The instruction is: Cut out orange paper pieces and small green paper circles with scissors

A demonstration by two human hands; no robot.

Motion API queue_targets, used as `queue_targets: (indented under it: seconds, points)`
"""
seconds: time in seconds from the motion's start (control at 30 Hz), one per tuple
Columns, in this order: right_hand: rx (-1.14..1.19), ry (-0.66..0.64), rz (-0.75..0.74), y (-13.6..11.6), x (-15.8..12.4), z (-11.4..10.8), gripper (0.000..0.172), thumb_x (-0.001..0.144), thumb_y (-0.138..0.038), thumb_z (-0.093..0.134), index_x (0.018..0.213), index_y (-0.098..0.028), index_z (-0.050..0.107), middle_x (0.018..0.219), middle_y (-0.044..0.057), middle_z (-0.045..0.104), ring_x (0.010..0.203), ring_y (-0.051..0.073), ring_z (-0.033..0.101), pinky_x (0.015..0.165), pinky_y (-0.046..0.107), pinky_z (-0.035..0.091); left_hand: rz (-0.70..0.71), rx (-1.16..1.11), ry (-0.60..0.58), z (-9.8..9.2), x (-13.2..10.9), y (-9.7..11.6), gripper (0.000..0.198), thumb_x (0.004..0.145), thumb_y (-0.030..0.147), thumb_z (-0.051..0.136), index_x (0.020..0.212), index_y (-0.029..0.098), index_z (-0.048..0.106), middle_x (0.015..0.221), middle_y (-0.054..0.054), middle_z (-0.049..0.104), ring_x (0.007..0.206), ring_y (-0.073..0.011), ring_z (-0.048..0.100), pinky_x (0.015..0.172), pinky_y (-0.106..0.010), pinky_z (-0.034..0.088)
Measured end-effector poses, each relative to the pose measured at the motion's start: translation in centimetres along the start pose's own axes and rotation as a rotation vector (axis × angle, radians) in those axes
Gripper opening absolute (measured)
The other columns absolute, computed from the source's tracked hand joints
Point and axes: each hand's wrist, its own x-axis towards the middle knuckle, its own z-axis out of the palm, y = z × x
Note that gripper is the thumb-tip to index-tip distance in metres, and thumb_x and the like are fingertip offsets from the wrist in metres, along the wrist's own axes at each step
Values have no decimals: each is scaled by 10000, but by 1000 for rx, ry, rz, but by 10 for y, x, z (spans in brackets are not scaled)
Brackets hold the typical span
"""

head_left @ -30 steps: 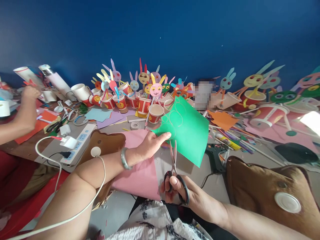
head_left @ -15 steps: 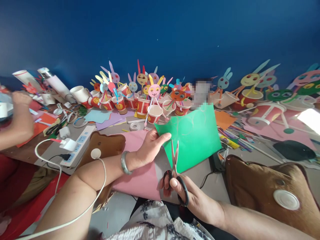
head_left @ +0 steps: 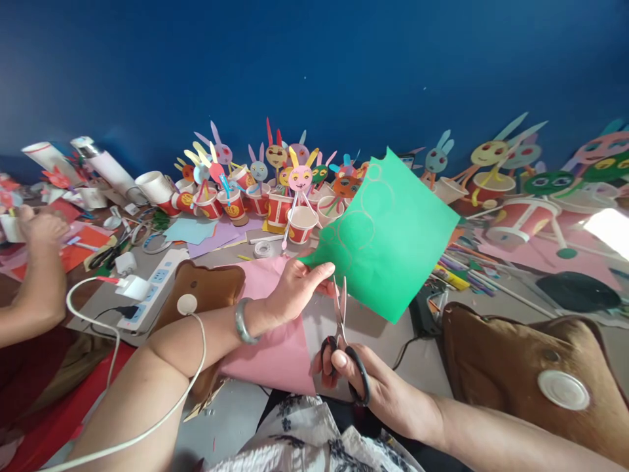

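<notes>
My left hand (head_left: 299,288) pinches the lower left corner of a green paper sheet (head_left: 407,229) between thumb and fingers. Pale circles of different sizes are drawn on its left half, and its upper left edge is cut unevenly. Held in my right hand (head_left: 354,367) are black-handled scissors (head_left: 340,314), with fingers and thumb through the loops. Their blades point up, slightly parted, with the tips close to the paper's lower edge near my left thumb. Whether the blades touch the sheet I cannot tell. A pink paper sheet (head_left: 275,354) lies under my left forearm.
Several paper cups with rabbit-faced figures (head_left: 301,180) stand along the blue wall. A white power strip (head_left: 160,282) and brown cushion-like pouches (head_left: 521,360) flank me. Pens (head_left: 476,282) lie at right. Another person's hand (head_left: 44,229) works at far left. A white cable (head_left: 196,367) crosses my left arm.
The green sheet has turned and risen in my left hand, showing more of its circles and its cut upper edge. The scissors have shifted slightly left. The other person's hand has moved lower.
</notes>
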Motion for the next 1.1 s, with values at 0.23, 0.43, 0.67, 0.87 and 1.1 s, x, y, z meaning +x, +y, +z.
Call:
queue_targets:
  seconds: [0.23,0.43,0.67,0.87,1.1]
  points:
    - [47,8,44,-6,0,-1,693,935,-744,283,811,-155,628,740,65,615,714,179,568,737,321,501,38,-22,58,3,0,2,319,743,395,749,957,177,656,830,-9,725,701,-142,686,621,-264,586]
    - [10,15,57,-5,-2,-1,677,941,-734,289,844,-162,637,779,71,637,770,194,596,781,331,510,27,-20,50,3,-1,1,332,747,426,733,972,184,697,874,-22,746,769,-173,708,616,-268,575]
    - [-5,10,60,-3,-4,0,662,930,-741,321,829,-159,620,798,71,647,775,196,609,800,337,507,33,-59,53,4,-3,3,299,749,387,737,966,184,698,858,-7,739,743,-153,692,619,-262,573]
    - [17,11,57,-7,-4,0,660,931,-734,341,838,-157,648,772,69,676,754,193,632,758,321,518,18,-60,55,4,-3,2,284,749,383,739,969,205,708,902,-10,747,775,-159,704,642,-270,578]
    - [55,-20,71,-10,-4,0,651,936,-722,354,833,-155,656,748,58,671,739,185,625,733,298,511,6,-94,38,2,-2,3,239,744,341,748,942,211,720,957,-11,756,804,-161,713,666,-269,579]
